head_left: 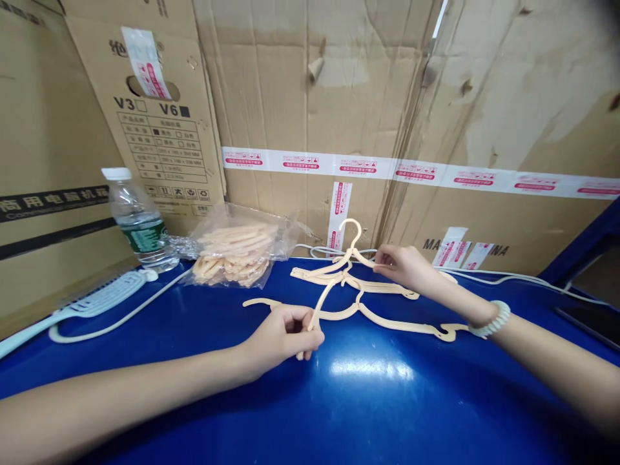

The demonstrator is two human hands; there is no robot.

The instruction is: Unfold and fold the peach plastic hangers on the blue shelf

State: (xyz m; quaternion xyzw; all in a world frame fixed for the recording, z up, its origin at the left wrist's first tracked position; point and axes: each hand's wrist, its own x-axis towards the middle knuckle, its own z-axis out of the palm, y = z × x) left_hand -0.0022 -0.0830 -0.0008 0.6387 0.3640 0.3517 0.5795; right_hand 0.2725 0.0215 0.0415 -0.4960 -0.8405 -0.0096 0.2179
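A cream plastic clothes hanger (352, 251) is held up between both hands, its hook at the top. My left hand (285, 334) is closed on the end of one arm of it, which slants down toward me. The fingers of my right hand (404, 266) pinch the other arm, farther back; that arm's tip is hidden by the hand. Behind and below lie more cream hangers on the blue table, the nearest hanger (400, 321) stretching sideways between my wrists. Parts of them overlap, and my left hand covers some of the nearest one.
A clear plastic bag (237, 248) of cream hanger parts lies at the back left. Beside it stand a water bottle (143, 226) and a pale blue hairbrush (104, 297) lies nearer. Cardboard boxes (300, 97) wall the back and left. White cables (513, 276) run along the blue table's (387, 413) rear.
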